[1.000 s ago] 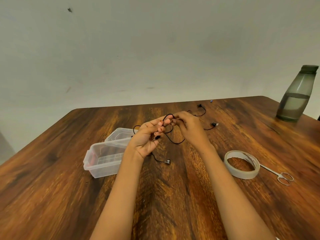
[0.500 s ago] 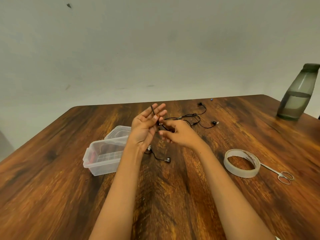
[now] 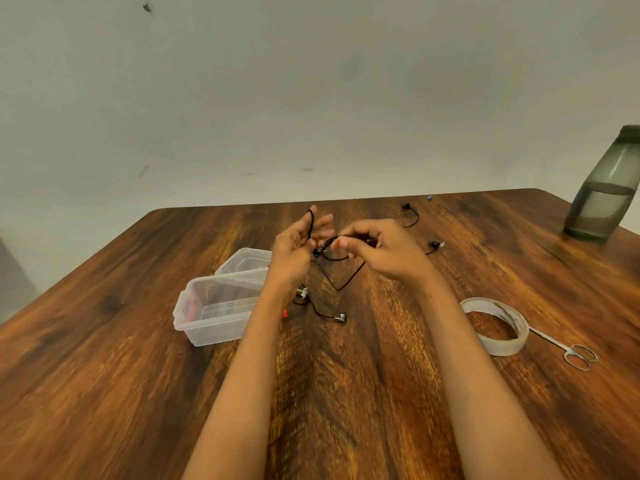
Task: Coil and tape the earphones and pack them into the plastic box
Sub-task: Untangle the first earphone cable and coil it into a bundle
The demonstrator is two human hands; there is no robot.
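My left hand (image 3: 294, 249) stands upright with its fingers straight. The black earphone cable (image 3: 341, 284) loops over those fingers, and the thumb pins it near the palm. My right hand (image 3: 384, 251) pinches the same cable just right of the left hand. A slack V of cable hangs between them. Two black earbuds (image 3: 434, 244) lie on the table behind my right hand. A silver-tipped end (image 3: 341, 317) lies below my left wrist. The clear plastic box (image 3: 211, 311) stands open at the left, and its lid (image 3: 242, 261) is behind it.
A roll of clear tape (image 3: 498, 329) lies to the right of my right forearm. Small steel scissors (image 3: 576, 353) lie beside the roll. A grey water bottle (image 3: 604, 188) stands at the far right corner of the wooden table (image 3: 104, 375).
My right hand has swung the cable back toward the left hand's fingers, and a slack loop now hangs below. The left hand stays upright with the wrap on it.
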